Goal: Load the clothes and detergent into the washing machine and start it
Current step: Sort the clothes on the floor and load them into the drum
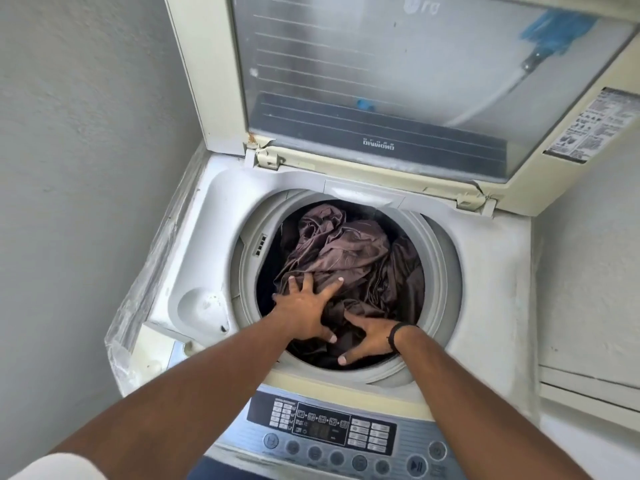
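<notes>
A white top-loading washing machine [491, 271] stands open below me, its lid [381, 81] tilted up at the back. Crumpled brown clothes [346, 251] fill the round drum. My left hand [308, 306] lies flat on the cloth with fingers spread, at the drum's near left. My right hand [367, 339], with a black band on the wrist, presses on the cloth at the near edge, fingers apart. Neither hand grips the fabric. The control panel [346, 434] with buttons and a dark display sits nearest to me. No detergent is in view.
A grey wall [86, 168] runs close along the machine's left side. A round recess [201, 308] sits in the machine's top at the left. Crinkled clear plastic [138, 306] hangs along the left edge. A white ledge [588, 393] stands at the right.
</notes>
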Action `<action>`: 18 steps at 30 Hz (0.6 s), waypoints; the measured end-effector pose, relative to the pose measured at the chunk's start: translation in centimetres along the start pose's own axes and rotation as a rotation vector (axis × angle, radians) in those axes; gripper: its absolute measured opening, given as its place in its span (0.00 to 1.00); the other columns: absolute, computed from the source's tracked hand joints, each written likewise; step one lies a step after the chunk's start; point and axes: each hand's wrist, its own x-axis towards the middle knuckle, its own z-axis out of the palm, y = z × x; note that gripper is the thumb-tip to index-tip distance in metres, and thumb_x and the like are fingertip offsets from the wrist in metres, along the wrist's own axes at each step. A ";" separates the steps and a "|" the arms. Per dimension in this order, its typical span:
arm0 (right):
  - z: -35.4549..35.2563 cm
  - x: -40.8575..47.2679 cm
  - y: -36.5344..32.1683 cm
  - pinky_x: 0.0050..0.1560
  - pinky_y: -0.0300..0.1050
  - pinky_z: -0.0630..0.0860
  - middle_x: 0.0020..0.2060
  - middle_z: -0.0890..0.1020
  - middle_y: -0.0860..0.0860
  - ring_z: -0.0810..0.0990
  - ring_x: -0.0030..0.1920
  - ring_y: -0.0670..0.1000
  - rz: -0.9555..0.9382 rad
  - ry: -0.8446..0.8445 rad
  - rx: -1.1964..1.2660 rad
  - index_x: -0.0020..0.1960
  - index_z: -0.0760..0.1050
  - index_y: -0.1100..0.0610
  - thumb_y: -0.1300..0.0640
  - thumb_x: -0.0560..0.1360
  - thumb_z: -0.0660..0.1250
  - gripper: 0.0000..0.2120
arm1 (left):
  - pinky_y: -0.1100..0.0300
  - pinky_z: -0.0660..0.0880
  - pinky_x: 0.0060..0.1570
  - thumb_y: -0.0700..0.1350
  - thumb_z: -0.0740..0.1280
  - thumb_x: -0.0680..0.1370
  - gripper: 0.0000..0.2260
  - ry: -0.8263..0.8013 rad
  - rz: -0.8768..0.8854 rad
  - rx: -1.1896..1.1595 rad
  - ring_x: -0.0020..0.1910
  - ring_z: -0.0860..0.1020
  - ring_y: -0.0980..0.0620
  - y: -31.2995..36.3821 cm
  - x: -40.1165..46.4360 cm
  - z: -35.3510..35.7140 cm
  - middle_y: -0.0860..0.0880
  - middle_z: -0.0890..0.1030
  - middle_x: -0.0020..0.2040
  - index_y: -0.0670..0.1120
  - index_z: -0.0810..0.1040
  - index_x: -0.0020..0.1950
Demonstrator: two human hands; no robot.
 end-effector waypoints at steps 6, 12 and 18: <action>-2.0 -4.1 -1.3 0.74 0.44 0.63 0.78 0.63 0.50 0.64 0.76 0.51 -0.091 0.344 0.260 0.80 0.51 0.43 0.35 0.71 0.72 0.46 | 0.43 0.71 0.67 0.67 0.63 0.77 0.33 0.238 0.090 -0.040 0.74 0.66 0.38 -0.2 -2.1 -1.8 0.43 0.64 0.77 0.61 0.58 0.79; 0.7 -12.7 -1.6 0.63 0.45 0.74 0.67 0.77 0.52 0.77 0.64 0.51 -0.145 0.675 0.322 0.76 0.65 0.48 0.38 0.76 0.67 0.32 | 0.53 0.77 0.55 0.69 0.61 0.77 0.24 0.282 0.237 -0.260 0.54 0.80 0.53 2.4 -8.5 -2.3 0.55 0.83 0.55 0.56 0.78 0.64; 9.4 -15.6 -1.7 0.45 0.48 0.77 0.43 0.84 0.46 0.81 0.45 0.50 -0.071 0.941 0.084 0.51 0.80 0.47 0.31 0.76 0.55 0.24 | 0.53 0.79 0.52 0.76 0.56 0.73 0.26 0.356 0.284 -0.449 0.48 0.81 0.61 4.0 -13.7 0.8 0.59 0.84 0.48 0.60 0.80 0.56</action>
